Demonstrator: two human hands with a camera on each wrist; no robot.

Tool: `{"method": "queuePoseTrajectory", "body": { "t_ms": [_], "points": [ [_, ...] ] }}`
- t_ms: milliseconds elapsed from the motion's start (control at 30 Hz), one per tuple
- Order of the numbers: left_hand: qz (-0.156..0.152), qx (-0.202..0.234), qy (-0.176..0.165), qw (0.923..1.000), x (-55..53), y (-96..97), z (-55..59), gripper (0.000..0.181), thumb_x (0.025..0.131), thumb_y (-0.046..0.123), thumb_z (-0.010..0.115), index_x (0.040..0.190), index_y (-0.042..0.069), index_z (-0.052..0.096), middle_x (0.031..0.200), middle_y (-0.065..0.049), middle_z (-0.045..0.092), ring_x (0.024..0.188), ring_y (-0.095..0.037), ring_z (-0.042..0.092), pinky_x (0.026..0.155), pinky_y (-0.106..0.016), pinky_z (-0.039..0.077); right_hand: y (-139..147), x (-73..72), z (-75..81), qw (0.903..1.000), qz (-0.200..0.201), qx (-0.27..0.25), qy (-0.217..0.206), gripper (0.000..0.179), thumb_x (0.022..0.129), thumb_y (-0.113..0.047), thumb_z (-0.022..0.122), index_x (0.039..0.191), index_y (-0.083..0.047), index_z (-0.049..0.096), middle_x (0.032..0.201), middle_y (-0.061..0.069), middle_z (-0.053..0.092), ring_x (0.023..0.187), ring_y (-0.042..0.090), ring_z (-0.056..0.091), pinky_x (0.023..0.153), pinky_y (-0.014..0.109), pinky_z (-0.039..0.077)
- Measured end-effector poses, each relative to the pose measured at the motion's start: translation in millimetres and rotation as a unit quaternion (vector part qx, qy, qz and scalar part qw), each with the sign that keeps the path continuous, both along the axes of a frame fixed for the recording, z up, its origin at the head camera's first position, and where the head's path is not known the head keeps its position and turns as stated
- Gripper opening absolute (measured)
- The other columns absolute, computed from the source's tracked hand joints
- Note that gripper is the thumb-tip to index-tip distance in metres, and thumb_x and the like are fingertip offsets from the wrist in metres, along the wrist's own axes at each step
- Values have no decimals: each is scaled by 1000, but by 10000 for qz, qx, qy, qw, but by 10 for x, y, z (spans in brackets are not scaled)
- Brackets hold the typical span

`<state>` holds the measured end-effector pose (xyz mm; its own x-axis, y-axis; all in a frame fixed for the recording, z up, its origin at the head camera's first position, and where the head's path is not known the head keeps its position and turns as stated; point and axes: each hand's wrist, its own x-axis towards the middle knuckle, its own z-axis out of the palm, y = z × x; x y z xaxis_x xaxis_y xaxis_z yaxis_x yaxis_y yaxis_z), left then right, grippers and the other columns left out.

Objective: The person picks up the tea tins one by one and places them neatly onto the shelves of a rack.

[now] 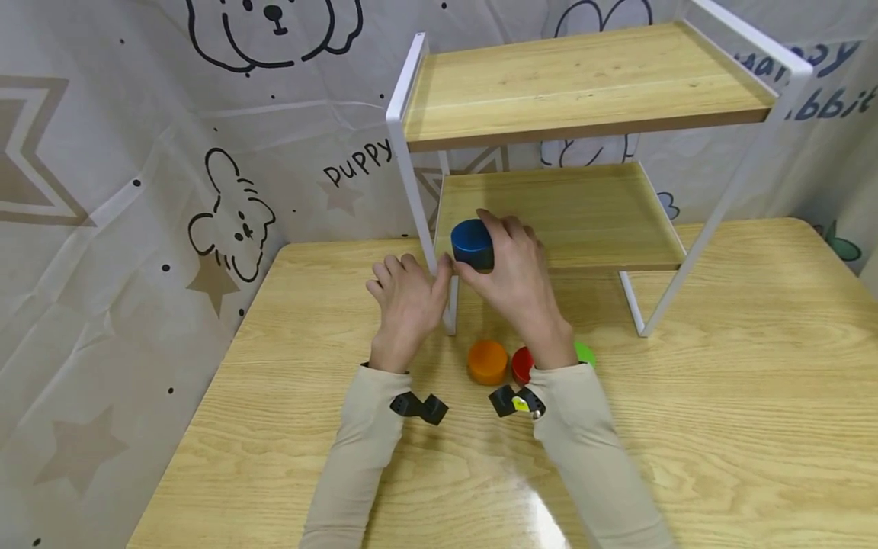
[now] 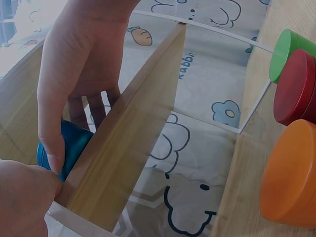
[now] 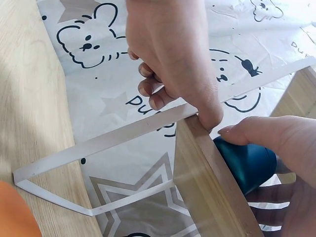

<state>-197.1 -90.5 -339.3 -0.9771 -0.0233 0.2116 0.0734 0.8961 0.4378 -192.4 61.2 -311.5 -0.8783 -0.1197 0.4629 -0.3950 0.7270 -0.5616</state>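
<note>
A shiny blue round tin (image 1: 470, 245) stands at the left end of the lower shelf (image 1: 590, 217), close to its front edge. My right hand (image 1: 516, 265) grips it from the right, thumb at the front and fingers round the far side. Beside the rack's left white post is my left hand (image 1: 408, 303), its thumb at the shelf's front corner. In the right wrist view, the left hand's other fingers (image 3: 157, 96) hang loosely bent beyond the post, with nothing in them.
Below the shelf's front, an orange round tin (image 1: 488, 361), a red one (image 1: 521, 364) and a green one (image 1: 585, 353) stand in a row on the wooden table (image 1: 741, 381). My right forearm partly covers the red and green ones. An upper shelf (image 1: 583, 80) spans above.
</note>
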Motion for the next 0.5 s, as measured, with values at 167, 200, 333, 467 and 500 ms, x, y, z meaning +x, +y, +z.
{"method": "queuePoseTrajectory", "body": {
  "t_ms": [167,200,333,467,500],
  "points": [
    [11,-44,10,10000,-6,5,3,63,100,55,24,90,-2,49,90,-16,37,86,-34,31,75,-45,20,25,9,-12,10000,29,-35,41,74,80,-24,79,139,2,44,126,27,54,109,42,52,98,52,39],
    [16,-49,13,10000,-7,6,2,63,100,55,25,90,-2,49,91,-16,37,86,-34,31,75,-45,20,29,11,-12,10000,33,-29,48,75,79,-24,79,140,2,44,126,27,53,110,43,52,98,52,39],
    [18,-47,26,10000,-4,8,-1,62,100,54,25,90,-2,49,91,-17,38,87,-35,31,75,-45,20,50,22,-20,9999,51,-23,102,80,76,-22,83,141,3,42,127,28,53,112,43,51,99,52,38],
    [33,-45,36,10000,-5,11,-5,62,99,55,25,90,-2,49,91,-17,38,87,-35,31,76,-46,20,71,36,-39,9998,56,-107,139,84,73,-20,85,140,3,42,128,28,53,114,43,51,101,52,37],
    [34,-45,33,10000,-5,12,-5,63,99,55,25,90,-2,49,91,-17,38,87,-35,31,76,-46,21,75,40,-45,9998,56,-141,134,84,72,-20,86,140,2,42,129,28,53,115,42,50,101,52,36]
  ]
}}
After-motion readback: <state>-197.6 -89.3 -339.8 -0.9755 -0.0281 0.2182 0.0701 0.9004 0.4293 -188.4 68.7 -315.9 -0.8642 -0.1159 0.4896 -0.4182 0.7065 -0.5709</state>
